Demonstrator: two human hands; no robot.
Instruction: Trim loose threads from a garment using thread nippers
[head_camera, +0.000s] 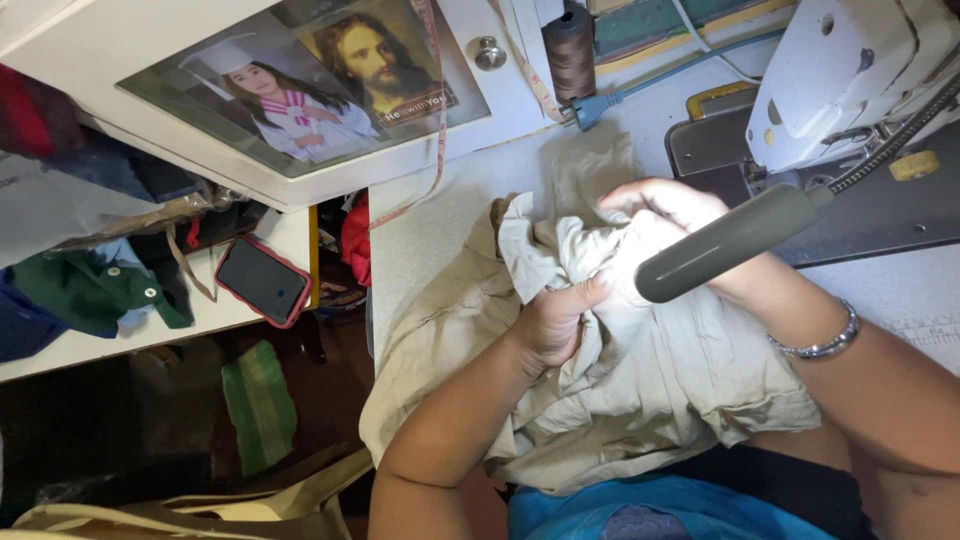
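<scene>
Looking down from the head camera, a person is sitting at a white sewing table (450, 210) with a bundle of beige fabric (640, 370), some kind of garment, gathered in front of them and spilling off the table edge onto their lap. The left hand (555, 320) is closing on a fold of the cloth, thumb pressing down on top and the fingers tucked underneath out of sight. The right hand (665, 205) is lying further up on the same bundle, its fingers curling and pinching a raised edge of the fabric near the machine; a silver bracelet (825, 343) is sitting on that wrist. A grey lamp arm (730, 243) is crossing in front of the right hand, hiding part of it.

The white sewing machine (850, 70) is standing at the top right on its dark bed, just beside the cloth. A brown thread spool (570, 50) is standing upright behind the fabric, with a blue cable running past its base. A measuring tape (440, 110) is hanging down over a white cabinet (300, 110) that is carrying two pictures under a clear sheet. To the left, on a lower shelf, a smartphone in a red case (263, 280) is lying face up, near a green garment (95, 290). A green striped cloth (260, 405) is lying on the floor below.
</scene>
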